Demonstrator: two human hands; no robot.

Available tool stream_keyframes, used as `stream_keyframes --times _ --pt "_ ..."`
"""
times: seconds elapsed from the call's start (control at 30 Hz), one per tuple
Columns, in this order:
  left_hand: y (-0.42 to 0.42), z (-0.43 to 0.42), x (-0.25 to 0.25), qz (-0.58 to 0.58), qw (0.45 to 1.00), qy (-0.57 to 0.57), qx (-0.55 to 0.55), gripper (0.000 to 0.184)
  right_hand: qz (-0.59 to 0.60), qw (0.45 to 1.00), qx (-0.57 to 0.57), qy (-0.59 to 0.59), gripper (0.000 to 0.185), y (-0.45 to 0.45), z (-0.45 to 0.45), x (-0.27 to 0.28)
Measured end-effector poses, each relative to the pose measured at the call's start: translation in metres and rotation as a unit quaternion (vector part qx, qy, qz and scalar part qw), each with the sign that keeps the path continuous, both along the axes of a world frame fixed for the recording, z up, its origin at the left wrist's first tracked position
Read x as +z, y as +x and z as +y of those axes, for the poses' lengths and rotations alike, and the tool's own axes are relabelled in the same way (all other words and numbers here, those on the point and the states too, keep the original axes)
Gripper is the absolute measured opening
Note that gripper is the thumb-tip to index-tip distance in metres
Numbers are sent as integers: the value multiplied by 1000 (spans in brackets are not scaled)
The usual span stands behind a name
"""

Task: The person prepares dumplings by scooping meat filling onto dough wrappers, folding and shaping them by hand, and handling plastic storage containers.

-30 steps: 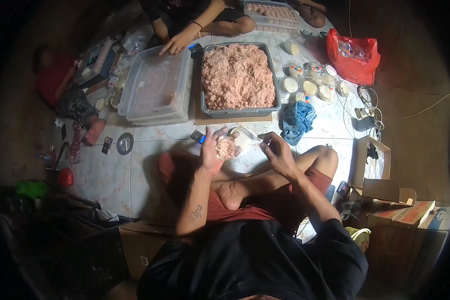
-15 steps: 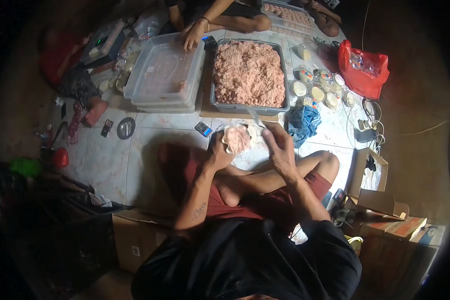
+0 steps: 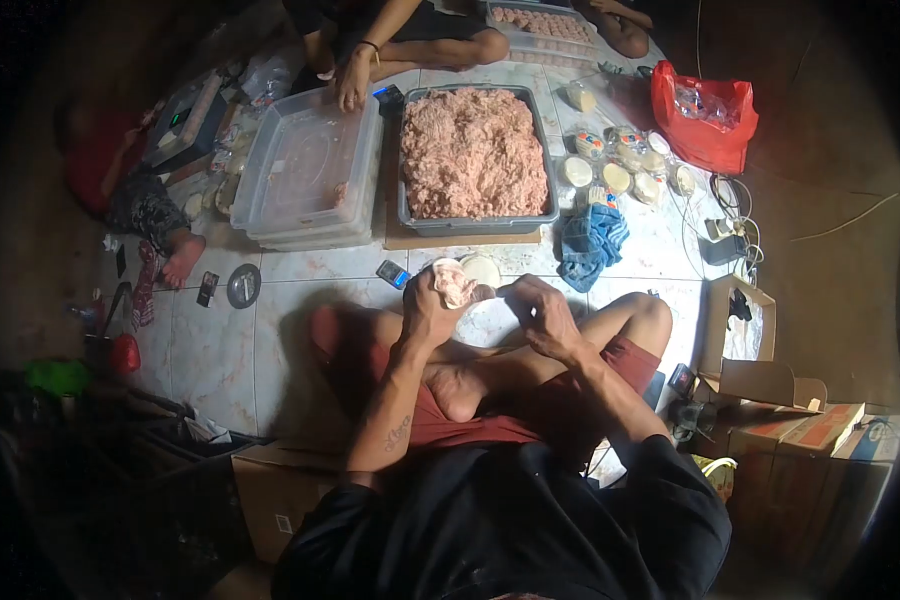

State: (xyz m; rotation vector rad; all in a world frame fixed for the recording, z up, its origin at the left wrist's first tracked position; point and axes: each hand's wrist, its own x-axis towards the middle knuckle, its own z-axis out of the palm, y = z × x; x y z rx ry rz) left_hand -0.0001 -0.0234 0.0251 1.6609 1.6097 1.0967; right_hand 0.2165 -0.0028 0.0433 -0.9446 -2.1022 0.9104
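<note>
My left hand (image 3: pixel 430 310) is closed around a dumpling wrapper (image 3: pixel 453 284), its edge gathered about pink minced filling. Between finger and thumb my right hand (image 3: pixel 547 318) grips a thin flat-bladed spatula (image 3: pixel 486 293), whose tip points left at the wrapper's side. I cannot tell whether the tip touches the filling. Just behind the wrapper lies a pale round stack of wrappers (image 3: pixel 483 270). Beyond both hands stands a grey tub (image 3: pixel 475 226) heaped with pink minced meat (image 3: pixel 473 150).
A clear plastic box (image 3: pixel 305 160) stands left of the tub, with another person's hand (image 3: pixel 352 85) at its rim. A blue cloth (image 3: pixel 592 245), packs of round wrappers (image 3: pixel 615 178) and a red bag (image 3: pixel 705 120) lie right. A small digital scale (image 3: pixel 393 273) sits left of the stack.
The spatula has swung from pointing up toward the tub to pointing left at the wrapper. My left hand has tilted and closed more around the wrapper. The view has shifted slightly.
</note>
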Motion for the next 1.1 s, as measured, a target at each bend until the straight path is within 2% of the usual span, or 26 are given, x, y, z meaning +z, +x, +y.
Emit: stream_keyframes --times 0.03,0.07,0.13,0.17,0.2,0.3,0.33,0.37,0.4,0.43,0.47,0.5,0.53,0.6,0.63,0.67,0.73,0.8,0.83,0.87,0.9,0.93,0.97,1.0,1.07,1.1 --pt "-1 0 0 -22 999 2 43 48 -12 999 -47 -19 12 2 0 -5" --pt "-3 1 -1 -43 995 4 86 49 -12 999 -44 -16 12 4 -2 -11" --pt "-6 3 14 -27 996 3 80 49 25 977 -99 -189 15 8 -9 -26" --pt "-6 3 16 -39 996 25 79 49 109 961 -97 -235 19 3 -17 -34" --pt "-6 4 20 -51 995 48 76 49 108 935 -65 -330 19 3 -21 -35" --pt "-9 5 29 -171 985 17 0 49 255 850 -3 -461 20 -6 -38 -36" --pt "-9 6 30 -234 972 4 -28 48 258 850 -5 -459 20 -10 -39 -35" --pt "-5 0 32 -144 986 78 -24 46 234 892 -7 -387 20 -16 -39 -34" --pt "-4 3 26 -144 986 78 -28 46 208 927 -8 -313 19 -20 -38 -29" --pt "-4 5 17 -106 990 56 -73 47 101 979 -18 -178 17 -21 -36 -22" --pt "-4 5 9 -68 990 33 -116 48 101 978 -19 -179 17 -18 -29 -20" --pt "-6 5 13 -25 995 1 -98 52 36 994 -19 -103 16 -14 -21 -16" --pt "-5 4 16 -25 995 1 -94 52 -30 999 -16 -25 15 -11 -16 -12" --pt "-5 3 23 -92 996 -14 11 57 -26 999 -47 0 16 -7 -20 -7" --pt "-15 6 15 -99 994 37 -40 58 40 991 -72 -103 17 -4 -23 -11" --pt "-19 5 11 -101 994 36 -35 58 104 968 -95 -207 18 -1 -27 -16" --pt "-22 6 14 -105 990 48 -82 58 142 960 -63 -233 20 0 -33 -25" --pt "-12 7 12 -132 987 65 -63 56 213 887 -13 -410 20 0 -44 -30" --pt "-5 8 17 -191 976 84 -54 55 238 860 -1 -451 19 -3 -47 -30" --pt "-1 9 20 -250 962 102 -45 53 240 860 -4 -450 19 -10 -48 -32" --pt "-4 9 3 -270 958 45 -88 49 229 909 -16 -348 17 -19 -49 -35" --pt "-3 10 -11 -208 967 81 -126 43 214 946 -27 -242 15 -26 -51 -37" --pt "2 9 -35 -168 976 112 -79 42 139 980 -62 -128 11 -31 -49 -22" --pt "7 8 -34 -149 982 109 -37 42 139 980 -64 -130 11 -29 -46 -19" --pt "16 8 -2 -135 988 64 41 41 36 993 -116 -13 15 -26 -37 -14" --pt "14 6 14 -118 991 47 38 41 64 988 -140 -3 17 -23 -36 -6"
